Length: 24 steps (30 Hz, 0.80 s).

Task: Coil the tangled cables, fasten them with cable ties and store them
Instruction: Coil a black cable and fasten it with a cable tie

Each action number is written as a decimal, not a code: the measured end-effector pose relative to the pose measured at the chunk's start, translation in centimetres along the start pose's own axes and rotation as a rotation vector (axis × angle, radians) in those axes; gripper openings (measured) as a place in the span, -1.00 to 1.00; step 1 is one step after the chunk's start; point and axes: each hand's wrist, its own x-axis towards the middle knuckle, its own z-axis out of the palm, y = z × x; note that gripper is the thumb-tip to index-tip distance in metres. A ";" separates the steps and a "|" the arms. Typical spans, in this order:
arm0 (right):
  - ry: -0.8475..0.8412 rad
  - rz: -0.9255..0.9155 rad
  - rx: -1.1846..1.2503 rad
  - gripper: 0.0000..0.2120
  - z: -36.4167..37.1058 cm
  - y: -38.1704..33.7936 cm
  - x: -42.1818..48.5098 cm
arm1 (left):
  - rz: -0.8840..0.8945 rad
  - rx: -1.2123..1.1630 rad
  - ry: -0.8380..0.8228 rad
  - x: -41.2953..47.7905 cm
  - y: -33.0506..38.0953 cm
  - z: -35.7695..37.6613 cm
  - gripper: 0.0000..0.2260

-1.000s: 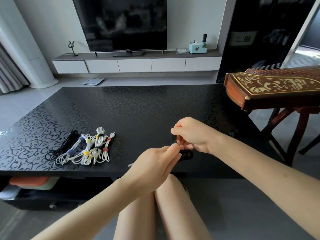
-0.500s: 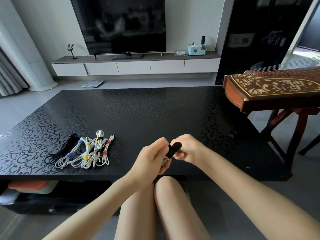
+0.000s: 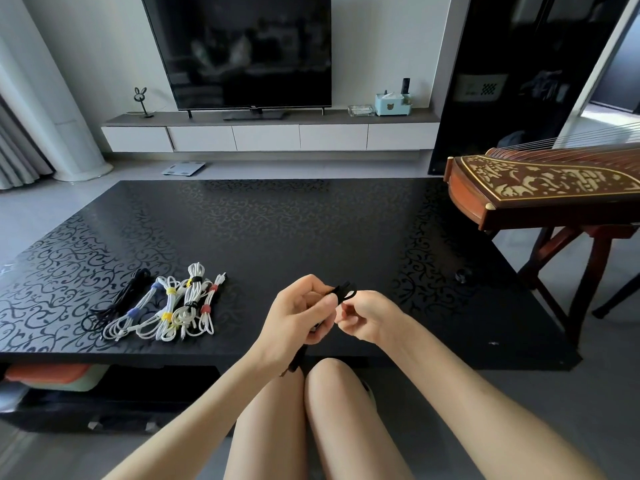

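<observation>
Left hand: the left hand sits low centre of the frame, fingers curled round a black cable whose tail hangs down past the wrist toward the knees.
Right hand: the right hand is right up against it, thumb and fingertips pinching a short black strap that sticks up between the two hands. Looks like the tie, but it's black on black, so I can't swear to it.
Done so far: a row of coiled white cables lies at the left of the table, each wrapped with coloured ties (blue, yellow, red, black). A dark cable sits at the left end of that row; can't tell if it's tied.
Left to do: I'd say the one in hand is mid-fastening. After that, everything needs storing, since nothing shown is put away yet.
Storage guess: an orange-lidded box on the shelf under the table, lower left, might be the spot. Pure guess.
Edges: the hands hover just over the table's near edge, so the dangling tail could catch on it.
Open room: lots of bare top across the middle and upper part of the table. A small black knob sits at right, and a wooden zither overhangs the upper right corner, so keep elbows clear there.
</observation>
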 end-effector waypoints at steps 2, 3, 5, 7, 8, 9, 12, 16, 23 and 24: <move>-0.009 0.031 0.046 -0.74 0.0 0.2 -0.1 | 0.012 -0.002 0.009 0.0 -0.2 0.1 -0.86; -0.017 0.038 0.073 -0.75 0.0 0.4 -0.3 | 0.018 0.008 0.030 0.0 -0.3 0.1 -0.81; -0.035 0.025 0.132 -0.77 -0.2 0.9 -0.9 | 0.042 0.040 0.095 0.1 -0.3 -0.1 -0.76; -0.080 0.007 0.146 -0.74 -0.5 1.5 -1.7 | 0.059 0.056 0.183 0.3 -0.3 -0.5 -0.76; -0.104 0.004 0.136 -0.73 -0.6 1.8 -2.2 | 0.061 0.051 0.217 0.3 -0.4 -0.7 -0.76; -0.132 0.001 0.126 -0.74 -0.6 2.0 -2.7 | 0.066 0.043 0.240 0.4 -0.3 -0.9 -0.74; -0.235 -0.019 0.153 -0.76 -0.7 2.3 -4.5 | 0.057 -0.023 0.246 0.6 0.0 -1.3 -0.71; -0.349 -0.128 0.205 -0.81 -0.8 1.5 -6.5 | -0.030 -0.136 0.218 1.1 0.9 -2.0 -0.72; -0.017 -0.636 -0.428 -0.82 -0.4 1.7 -6.9 | -0.094 -0.464 0.096 1.3 2.4 -1.9 -0.78; -0.011 -0.664 -0.460 -0.81 -0.4 1.7 -6.9 | -0.118 -0.486 0.079 1.5 2.5 -1.9 -0.78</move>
